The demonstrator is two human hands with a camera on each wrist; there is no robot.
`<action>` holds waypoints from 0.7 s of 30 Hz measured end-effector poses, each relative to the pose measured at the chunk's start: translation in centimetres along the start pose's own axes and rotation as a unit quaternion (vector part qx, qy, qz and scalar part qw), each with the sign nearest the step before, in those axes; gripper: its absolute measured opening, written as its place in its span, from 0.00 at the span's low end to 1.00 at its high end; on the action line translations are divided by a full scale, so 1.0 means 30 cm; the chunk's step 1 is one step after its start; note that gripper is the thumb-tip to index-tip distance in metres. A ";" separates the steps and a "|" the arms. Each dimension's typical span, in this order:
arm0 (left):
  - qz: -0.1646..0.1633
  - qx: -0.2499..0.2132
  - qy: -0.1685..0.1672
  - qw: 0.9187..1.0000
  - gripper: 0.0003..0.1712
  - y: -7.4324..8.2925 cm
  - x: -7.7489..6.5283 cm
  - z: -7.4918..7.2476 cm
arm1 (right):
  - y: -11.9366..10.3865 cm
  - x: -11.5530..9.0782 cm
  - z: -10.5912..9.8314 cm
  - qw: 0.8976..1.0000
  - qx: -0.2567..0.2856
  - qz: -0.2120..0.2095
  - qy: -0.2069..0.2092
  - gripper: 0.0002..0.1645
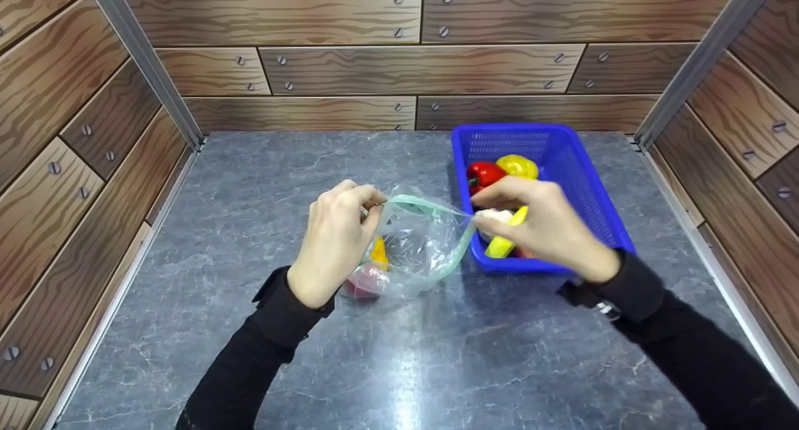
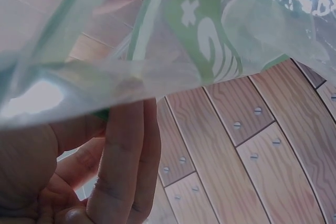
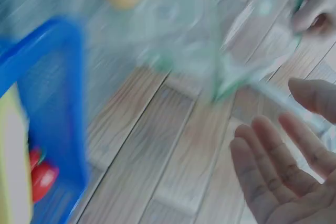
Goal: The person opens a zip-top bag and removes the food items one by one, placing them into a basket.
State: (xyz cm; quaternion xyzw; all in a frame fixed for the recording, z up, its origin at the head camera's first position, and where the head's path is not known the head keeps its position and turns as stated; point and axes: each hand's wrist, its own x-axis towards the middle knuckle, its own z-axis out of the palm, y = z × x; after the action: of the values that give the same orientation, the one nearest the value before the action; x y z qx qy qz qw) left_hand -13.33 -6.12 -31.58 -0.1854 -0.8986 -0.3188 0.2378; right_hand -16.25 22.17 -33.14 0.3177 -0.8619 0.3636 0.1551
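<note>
A clear plastic zip bag with a green rim hangs mouth-up above the tabletop. My left hand pinches its left rim between thumb and fingers; the left wrist view shows a green printed patch on the bag. Through the plastic show a dark red round item and an orange-yellow piece. By the bag's right corner is my right hand, over the basket's near left side. In the right wrist view its fingers are spread, apart from the bag, holding nothing.
A blue plastic basket stands at the right. In it lie a red pepper, a yellow pepper, a long yellow item and a whitish item, partly hidden by my right hand. Wood-patterned walls enclose the grey table.
</note>
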 end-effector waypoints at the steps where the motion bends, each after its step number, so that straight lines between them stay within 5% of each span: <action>1: 0.001 0.000 -0.001 1.000 0.05 0.000 0.000 -0.001 | -0.023 0.006 0.020 1.000 0.014 -0.017 -0.006 0.14; 5: 0.003 -0.001 -0.004 1.000 0.05 0.000 -0.001 -0.004 | -0.086 0.034 0.115 0.996 0.019 -0.072 -0.042 0.15; 9: 0.002 -0.001 -0.007 1.000 0.05 -0.001 0.000 -0.009 | -0.110 0.067 0.229 0.992 -0.044 -0.089 -0.083 0.14; 13: -0.002 -0.003 -0.016 1.000 0.05 -0.003 -0.001 -0.013 | -0.103 0.102 0.340 0.983 -0.096 -0.081 -0.136 0.14; 21: 0.000 -0.004 -0.010 1.000 0.06 -0.005 -0.005 -0.010 | -0.041 0.162 0.516 0.972 -0.088 -0.027 -0.214 0.15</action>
State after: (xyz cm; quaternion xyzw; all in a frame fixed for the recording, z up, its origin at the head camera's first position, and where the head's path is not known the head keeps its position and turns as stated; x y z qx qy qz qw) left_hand -13.20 -6.45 -31.52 -0.1893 -0.8999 -0.3202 0.2277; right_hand -19.64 8.18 -40.72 0.3964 -0.8948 0.2054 0.0041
